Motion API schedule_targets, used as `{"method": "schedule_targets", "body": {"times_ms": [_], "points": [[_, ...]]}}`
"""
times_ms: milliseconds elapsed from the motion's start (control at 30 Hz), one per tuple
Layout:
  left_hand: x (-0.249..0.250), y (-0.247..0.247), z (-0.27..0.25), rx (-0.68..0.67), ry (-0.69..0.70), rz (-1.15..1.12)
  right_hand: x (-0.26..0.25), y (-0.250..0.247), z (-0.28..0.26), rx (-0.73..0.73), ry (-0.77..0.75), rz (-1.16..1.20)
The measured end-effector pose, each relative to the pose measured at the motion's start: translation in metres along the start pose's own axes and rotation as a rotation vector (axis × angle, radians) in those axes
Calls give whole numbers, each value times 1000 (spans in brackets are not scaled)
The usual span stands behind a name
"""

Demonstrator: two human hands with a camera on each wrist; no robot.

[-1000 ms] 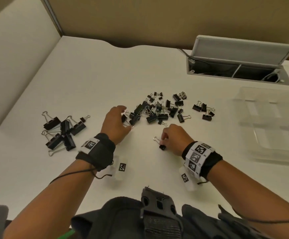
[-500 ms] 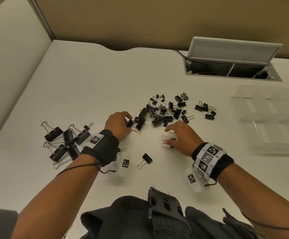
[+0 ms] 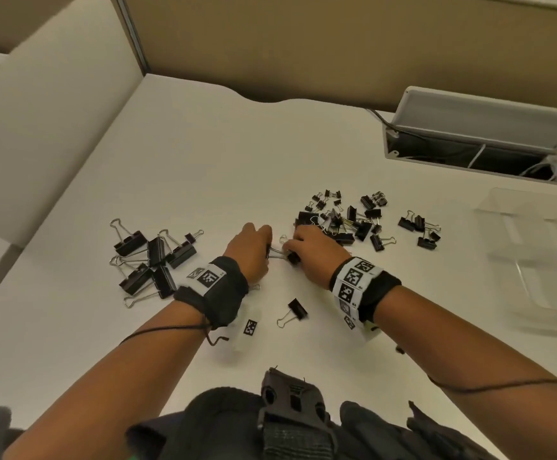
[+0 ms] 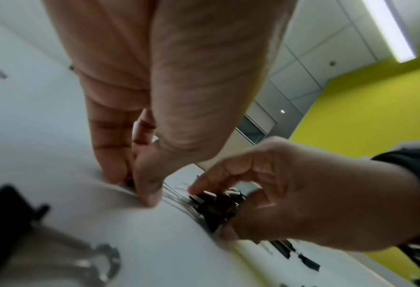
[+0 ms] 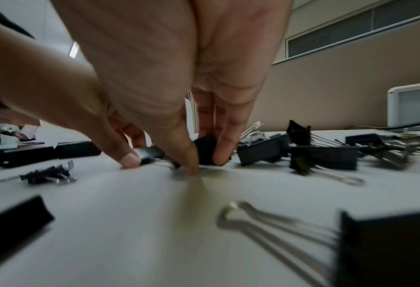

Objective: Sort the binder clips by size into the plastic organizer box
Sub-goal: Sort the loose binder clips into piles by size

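Both hands sit close together in the middle of the bench, so little room is left between them. A heap of big clips lies just left of the left hand. A heap of small clips touches the right hand. One clip lies alone nearer the body. The bench is bare between the small clips and the clear box, and behind the clips too.

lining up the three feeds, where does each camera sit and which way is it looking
Head: worn high, looks down at the table; both forearms show.
Left wrist: low, along the left hand towards the right hand.
Right wrist: near table level, along the right hand's fingers.
Shared: all show the mixed clip pile.
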State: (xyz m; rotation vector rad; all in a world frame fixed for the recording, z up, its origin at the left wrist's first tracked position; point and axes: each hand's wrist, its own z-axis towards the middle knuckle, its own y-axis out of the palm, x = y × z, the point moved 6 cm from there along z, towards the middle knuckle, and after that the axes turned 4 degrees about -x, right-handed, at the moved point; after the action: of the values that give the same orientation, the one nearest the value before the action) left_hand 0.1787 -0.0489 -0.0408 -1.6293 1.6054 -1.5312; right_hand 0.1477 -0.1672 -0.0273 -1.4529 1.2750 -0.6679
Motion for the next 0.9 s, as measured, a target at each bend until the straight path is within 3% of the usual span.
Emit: {"method": "schedule_targets", "body": {"times_ms": [100,233,433,533,600,667,800,900], "points": [[-5,-5,2,7,4,27,11,-2,-5,-26,68,66],[-4,-9,3,-22,117,44,23,-11,-18,-61,122,93],[0,-19,16,-75,206,27,48,-37,-35,258,344,467],[2,-20,22,-106,226,82,56,-52,-40,423,441,495],[0,-21,26,-143,206,78,64,-52,-36,421,487,486],[-3,-31,30,-145,190,-5,73,-48,-30,398,505,664],[-20,-72,41,59,130,-245,77,-53,-18,406,503,1062],[-43,-95,57,205,19,-367,68,-60,8,315,470,1066]]}}
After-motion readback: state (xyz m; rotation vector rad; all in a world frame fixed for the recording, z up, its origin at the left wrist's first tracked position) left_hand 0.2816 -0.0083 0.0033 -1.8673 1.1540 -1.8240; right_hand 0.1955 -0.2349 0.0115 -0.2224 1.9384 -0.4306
